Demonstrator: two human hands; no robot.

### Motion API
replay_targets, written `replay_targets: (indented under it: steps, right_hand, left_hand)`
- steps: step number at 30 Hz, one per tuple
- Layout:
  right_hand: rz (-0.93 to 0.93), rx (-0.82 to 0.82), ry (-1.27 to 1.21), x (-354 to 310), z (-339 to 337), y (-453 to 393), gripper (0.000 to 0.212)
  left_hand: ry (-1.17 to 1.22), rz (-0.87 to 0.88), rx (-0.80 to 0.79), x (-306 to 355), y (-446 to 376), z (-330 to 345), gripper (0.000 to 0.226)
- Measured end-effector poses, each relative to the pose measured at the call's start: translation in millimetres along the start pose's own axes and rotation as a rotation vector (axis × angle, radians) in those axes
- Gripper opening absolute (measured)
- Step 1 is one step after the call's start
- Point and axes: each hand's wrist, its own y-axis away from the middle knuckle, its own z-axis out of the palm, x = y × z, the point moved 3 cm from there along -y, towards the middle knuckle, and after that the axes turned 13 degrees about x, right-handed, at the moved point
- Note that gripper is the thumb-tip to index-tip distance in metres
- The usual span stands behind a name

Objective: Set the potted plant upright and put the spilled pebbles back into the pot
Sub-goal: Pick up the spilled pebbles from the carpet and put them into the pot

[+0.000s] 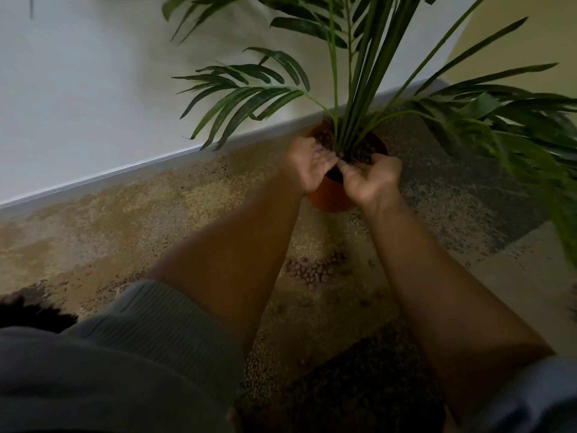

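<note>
An orange pot (331, 198) stands upright on the carpet near the wall, with a palm-like plant (359, 89) rising from it. Brown pebbles (371, 148) fill the pot around the stems. My left hand (309, 165) and my right hand (371, 178) are cupped palm-up side by side over the pot's near rim, fingers apart and tilted toward the stems. Nothing clearly shows in either palm. A small heap of spilled pebbles (312, 271) lies on the carpet between my forearms, with a few strays (365, 303) nearby.
A white wall with a pale baseboard (125, 170) runs diagonally behind the pot. Long green fronds (515, 126) spread out to the right, over the carpet. The carpet (140, 220) is mottled tan and brown. My grey sleeve fills the lower left.
</note>
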Motion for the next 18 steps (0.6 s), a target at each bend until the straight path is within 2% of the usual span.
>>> replay_targets:
  steps: [4,8,11,13,16,18]
  right_hand:
    - [-0.043,0.022,0.289,17.7,-9.3,2.2,0.037]
    - [-0.074,0.052,0.812,45.1,-30.7,-1.4,0.029]
    - [-0.17,0.107,1.261,60.7,-54.4,-6.1,0.031]
    - [-0.321,0.057,1.657,66.6,-69.0,-9.0,0.031]
    - [-0.493,-0.16,2.201,74.3,-90.2,-13.4,0.041]
    - [-0.491,-0.237,2.459,76.9,-107.0,-19.0,0.056]
  left_hand:
    - [-0.162,0.163,0.17,3.0,-9.7,-31.1,0.043]
    - [-0.375,0.225,0.326,0.1,-21.8,-70.5,0.024]
    - [-0.88,0.337,0.421,-4.6,-28.7,-96.7,0.016]
    - [-1.216,0.422,0.488,-11.2,-30.9,-115.3,0.026]
    - [-1.537,0.35,0.396,-28.2,-26.8,-134.8,0.034]
    - [-1.822,0.327,0.3,-37.1,-25.7,-142.2,0.054]
